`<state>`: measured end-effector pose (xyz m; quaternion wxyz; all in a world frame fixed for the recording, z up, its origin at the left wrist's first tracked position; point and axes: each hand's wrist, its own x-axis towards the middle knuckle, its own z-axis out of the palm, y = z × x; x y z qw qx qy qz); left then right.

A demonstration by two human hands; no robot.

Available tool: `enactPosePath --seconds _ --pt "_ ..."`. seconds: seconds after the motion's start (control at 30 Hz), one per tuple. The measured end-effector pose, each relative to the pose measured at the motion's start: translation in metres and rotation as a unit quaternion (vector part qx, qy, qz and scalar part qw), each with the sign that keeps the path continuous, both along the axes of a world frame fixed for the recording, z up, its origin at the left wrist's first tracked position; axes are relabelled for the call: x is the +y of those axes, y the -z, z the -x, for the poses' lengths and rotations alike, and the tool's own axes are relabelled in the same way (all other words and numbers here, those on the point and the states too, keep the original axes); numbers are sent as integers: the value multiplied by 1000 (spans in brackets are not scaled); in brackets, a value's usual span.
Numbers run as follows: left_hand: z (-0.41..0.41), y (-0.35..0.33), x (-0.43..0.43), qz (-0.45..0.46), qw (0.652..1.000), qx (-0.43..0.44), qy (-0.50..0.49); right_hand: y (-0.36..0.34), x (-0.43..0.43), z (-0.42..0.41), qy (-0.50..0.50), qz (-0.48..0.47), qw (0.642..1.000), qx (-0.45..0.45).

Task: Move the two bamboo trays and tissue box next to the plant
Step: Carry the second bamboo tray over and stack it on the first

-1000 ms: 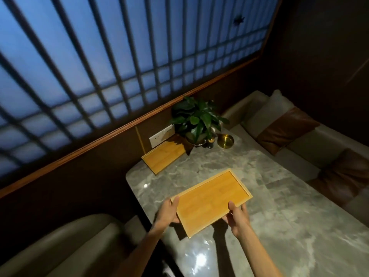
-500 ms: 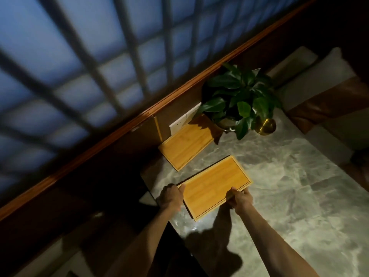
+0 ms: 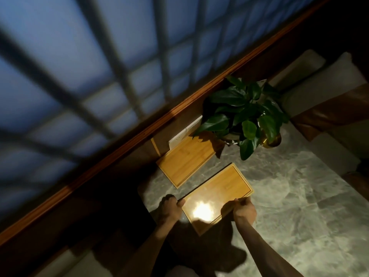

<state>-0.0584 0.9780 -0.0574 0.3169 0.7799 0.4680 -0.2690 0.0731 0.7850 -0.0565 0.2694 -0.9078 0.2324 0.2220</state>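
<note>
Bamboo tray, first of two (image 3: pixel 186 159): lies flat on the grey marble table (image 3: pixel 299 196) at frame centre, long side running against the dark wall panel, its upper right corner under the leaves of the plant (image 3: pixel 245 114) and in their shadow. White wall socket (image 3: pixel 184 130) sits just above this tray on the panel. Upper left of frame: blurred blue lattice window (image 3: pixel 89 66), wooden rail beneath it running diagonally. Lower centre: left hand (image 3: pixel 168 208) closed on the near left corner of the second bamboo tray (image 3: pixel 219 194), thumb on the rim. Second tray is tilted diagonally in frame, parallel to the first and just beside it, a narrow strip of table between them; whether it rests on the table or is held just above cannot be told. A bright light reflection covers its near half. Right hand (image 3: pixel 244 211) closed on the near right edge of the same tray, fingers curled over the rim. Brass-coloured bowl (image 3: pixel 271 139) just right of the plant pot. Far right: pale sofa with brown cushion (image 3: pixel 329 112).
</note>
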Motion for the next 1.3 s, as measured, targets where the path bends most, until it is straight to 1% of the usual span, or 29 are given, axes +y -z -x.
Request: enactPosePath --seconds 0.1,0.2,0.23,0.33,0.5,0.7,0.83,1.07,1.3 --pt "0 6 1 19 999 -28 -40 0 5 -13 -11 -11 1000 -16" --pt "-8 9 4 27 997 -47 -53 1 13 -29 -16 -1 1000 -22" --pt "-11 10 4 38 995 -56 -75 1 16 -34 -17 0 1000 -24" --pt "-21 11 6 81 982 -84 -148 3 25 -46 -20 -6 999 -24" --pt "-27 13 12 130 960 -103 -226 5 36 -57 -7 -22 999 -31" --pt "-30 16 22 169 945 -116 -255 6 41 -59 -11 -22 999 -35" --pt "-30 17 26 174 945 -116 -250 7 42 -61 -13 -21 999 -30" --pt "-32 16 29 188 931 -118 -288 6 47 -62 -2 -25 999 -24" --pt "-37 15 30 168 944 -100 -267 8 46 -63 -16 -13 1000 -19"
